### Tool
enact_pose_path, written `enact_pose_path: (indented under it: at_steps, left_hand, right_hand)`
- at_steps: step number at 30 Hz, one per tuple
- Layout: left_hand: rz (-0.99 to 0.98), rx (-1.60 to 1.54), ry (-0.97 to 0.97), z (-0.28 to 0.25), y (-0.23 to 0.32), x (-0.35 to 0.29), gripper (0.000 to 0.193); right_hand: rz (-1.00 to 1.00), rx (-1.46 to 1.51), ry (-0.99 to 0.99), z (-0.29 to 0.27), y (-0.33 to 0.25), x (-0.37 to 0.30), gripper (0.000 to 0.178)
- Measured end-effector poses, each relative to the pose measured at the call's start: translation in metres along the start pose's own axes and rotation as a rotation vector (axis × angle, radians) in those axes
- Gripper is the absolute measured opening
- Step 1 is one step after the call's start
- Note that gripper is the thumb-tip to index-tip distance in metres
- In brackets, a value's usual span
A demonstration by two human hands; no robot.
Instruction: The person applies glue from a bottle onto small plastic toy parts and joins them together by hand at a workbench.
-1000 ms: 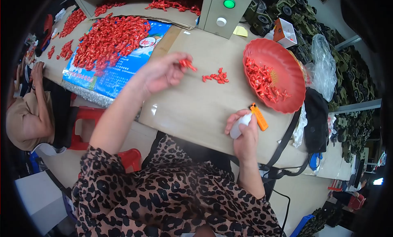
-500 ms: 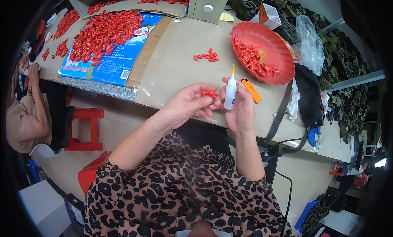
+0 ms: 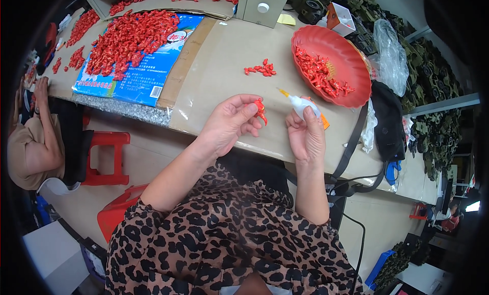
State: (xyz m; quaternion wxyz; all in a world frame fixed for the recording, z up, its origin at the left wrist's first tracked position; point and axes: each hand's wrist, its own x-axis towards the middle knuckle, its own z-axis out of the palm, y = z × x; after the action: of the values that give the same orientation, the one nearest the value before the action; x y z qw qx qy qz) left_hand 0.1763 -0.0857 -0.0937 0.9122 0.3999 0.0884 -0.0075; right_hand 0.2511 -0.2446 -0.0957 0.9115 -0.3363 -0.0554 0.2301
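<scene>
Brown table (image 3: 224,55): left hand (image 3: 229,123) pinches a red part (image 3: 260,110), right hand (image 3: 305,134) grips a glue bottle (image 3: 301,104) beside it.

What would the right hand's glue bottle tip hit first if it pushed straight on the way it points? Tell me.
The right hand holds a small white glue bottle with its nozzle aimed up and to the left. Straight along that line lies the small pile of red pieces on the table, though depth is unclear. The red piece in the left hand sits below that line.
</scene>
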Motion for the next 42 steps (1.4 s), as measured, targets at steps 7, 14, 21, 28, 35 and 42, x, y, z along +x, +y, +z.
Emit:
enact_pose_path:
  at_steps: [7,14,21,28,35,42]
  left_hand:
    - [0.131,0.193,0.045,0.000,-0.002,0.002,0.025]
    - [0.349,0.317,0.126,0.005,-0.015,0.000,0.022]
    - [0.378,0.434,0.115,0.004,-0.019,0.000,0.025]
    - [0.330,0.376,0.134,0.004,-0.021,0.000,0.026]
    - [0.353,0.452,0.147,0.002,-0.024,0.000,0.025]
    - [0.352,0.473,0.141,0.002,-0.024,0.001,0.024]
  right_hand:
    - [-0.068,-0.063,0.068,0.011,-0.002,0.002,0.017]
    - [-0.267,-0.288,0.036,0.009,0.009,-0.009,0.020]
    - [-0.444,-0.482,-0.009,0.007,0.014,-0.014,0.020]
    - [-0.498,-0.624,-0.036,0.006,0.015,-0.016,0.021]
    - [-0.502,-0.649,-0.023,0.008,0.016,-0.016,0.021]
    - [-0.490,-0.658,-0.011,0.007,0.016,-0.016,0.022]
